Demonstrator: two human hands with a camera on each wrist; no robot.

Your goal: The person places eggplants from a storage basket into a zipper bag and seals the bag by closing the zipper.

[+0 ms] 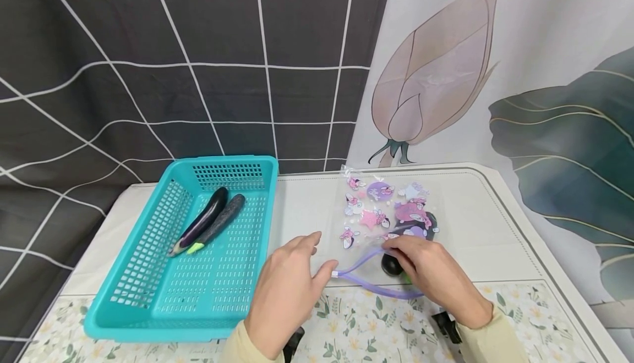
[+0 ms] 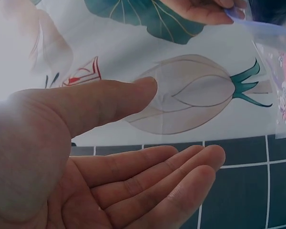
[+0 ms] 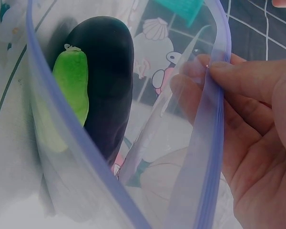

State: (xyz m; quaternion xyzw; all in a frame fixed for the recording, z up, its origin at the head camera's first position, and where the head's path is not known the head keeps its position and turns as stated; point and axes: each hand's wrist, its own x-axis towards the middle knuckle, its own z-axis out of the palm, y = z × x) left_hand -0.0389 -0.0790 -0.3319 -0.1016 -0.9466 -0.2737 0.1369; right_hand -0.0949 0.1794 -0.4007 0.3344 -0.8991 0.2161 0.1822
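Right hand (image 1: 436,269) pinched the purple zip rim (image 1: 376,290) of a clear printed bag (image 1: 370,219), thumb on one side, fingers on the other. Bag lay on the white tabletop (image 1: 302,203), ahead and to the left of that hand, mouth gaping toward the person. Inside: a dark, rounded vegetable (image 3: 107,86) with a bright green piece (image 3: 70,86) against it; right-wrist view had both across the opening from the pinching fingers, not touching them. Could not tell whether the green piece was a whole item or just an end.

Left hand (image 1: 289,280) held nothing, fingers extended, thumb spread away. Bag sat to its right; the white zip slider (image 1: 335,274) was just beside the thumb tip.

Teal basket (image 1: 163,333) stood left of the left hand, holding an eggplant (image 1: 205,220) and a cucumber (image 1: 223,221), side by side and slanted. Flower-printed cloth (image 1: 356,335) lay nearest the person.
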